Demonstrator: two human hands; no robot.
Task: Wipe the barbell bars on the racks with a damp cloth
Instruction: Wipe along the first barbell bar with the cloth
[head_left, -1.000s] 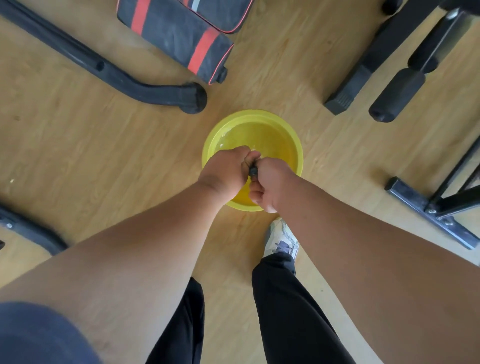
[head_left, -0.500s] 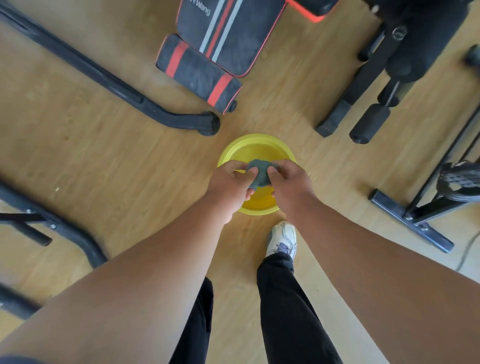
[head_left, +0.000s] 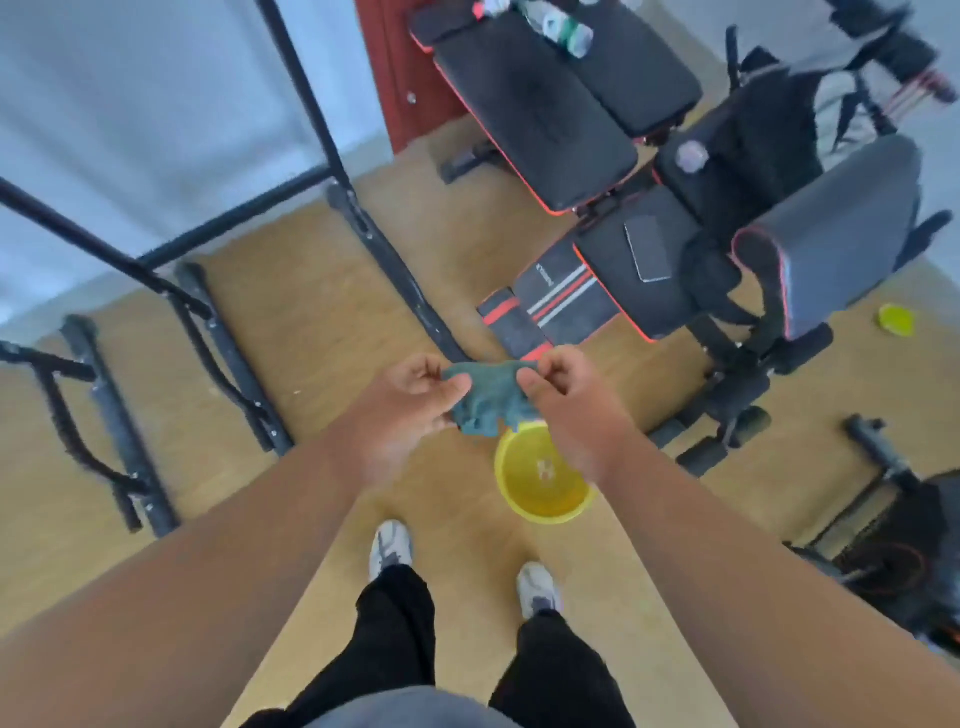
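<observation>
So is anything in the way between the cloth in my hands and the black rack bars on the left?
Nothing visible: both hands hold the cloth up, and only bare wooden floor lies toward the rack bars.

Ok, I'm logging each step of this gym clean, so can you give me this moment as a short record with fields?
setting: gym room, wooden floor
left hand: pinches the left edge of the cloth
right hand: pinches its right edge
cloth: dark teal, spread between both hands, hanging above the basin
basin: yellow, on the floor, in front of the feet
nearby: black rack frame to the left, black benches ahead
phone: lies on a bench pad
barbell bars: not identifiable here
</observation>
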